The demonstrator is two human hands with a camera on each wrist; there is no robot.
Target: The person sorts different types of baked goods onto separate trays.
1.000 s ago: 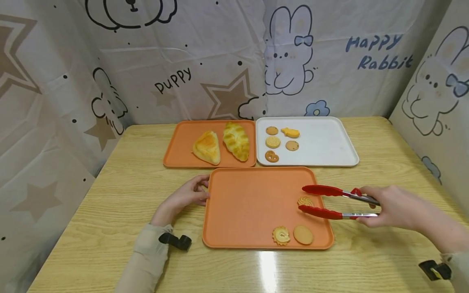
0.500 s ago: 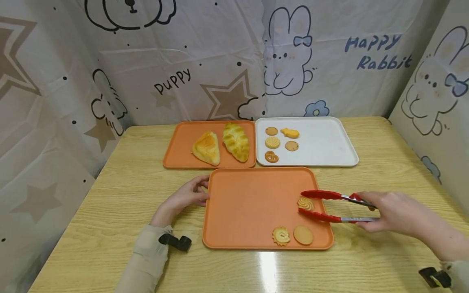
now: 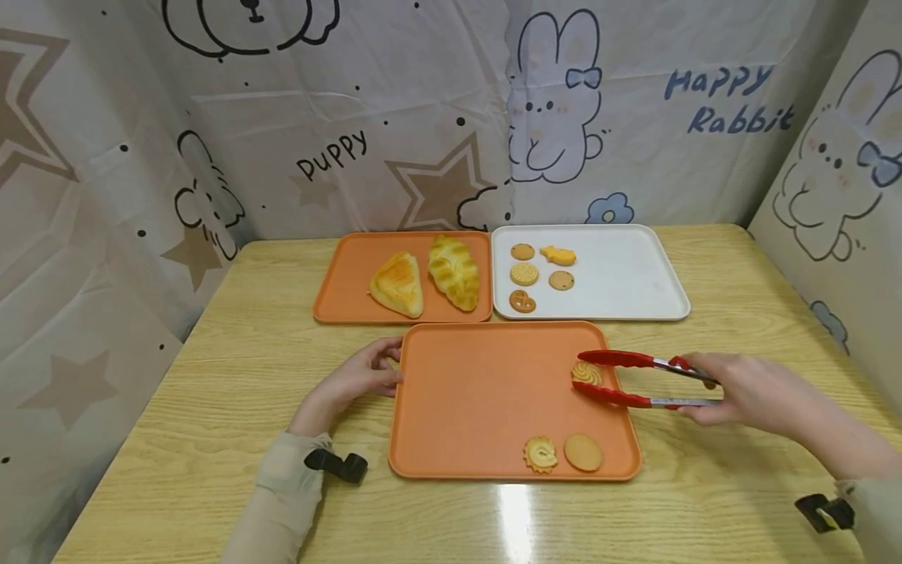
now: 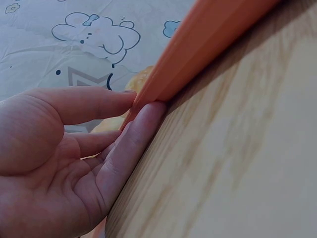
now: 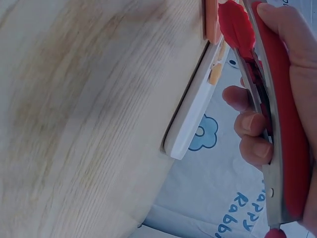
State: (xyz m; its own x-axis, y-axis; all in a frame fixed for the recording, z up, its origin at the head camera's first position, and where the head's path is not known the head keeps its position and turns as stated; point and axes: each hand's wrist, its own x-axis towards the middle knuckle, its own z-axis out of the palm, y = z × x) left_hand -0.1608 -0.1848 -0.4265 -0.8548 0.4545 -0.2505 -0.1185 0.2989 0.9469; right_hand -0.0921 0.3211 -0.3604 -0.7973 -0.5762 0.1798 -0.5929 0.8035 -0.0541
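With thumb and fingertips, my left hand (image 3: 362, 370) pinches the left rim of the front orange tray (image 3: 479, 392); the left wrist view shows the thumb on the rim (image 4: 143, 94). My right hand (image 3: 764, 395) grips red-tipped metal tongs (image 3: 620, 359) by their handles, fingers wrapped round one arm in the right wrist view. Between the red tips, near the tray's right edge, is a round swirl cookie (image 3: 586, 371), partly covered by the lower tip. A scalloped cookie (image 3: 540, 454) and a plain oval cookie (image 3: 583, 453) lie along the tray's near edge.
Behind stands another orange tray (image 3: 338, 290) with a triangular bread (image 3: 398, 286) and a ridged oval bread (image 3: 454, 274). Beside it, a white tray (image 3: 627, 274) bears a pretzel (image 3: 522, 301), a fish-shaped cracker (image 3: 559, 255) and several round cookies. A printed curtain (image 3: 282, 102) hangs behind.
The tongs dip slightly toward me, then shift away toward the back of the tray, the swirl cookie moving back along with their tips. My left hand stays at the rim.
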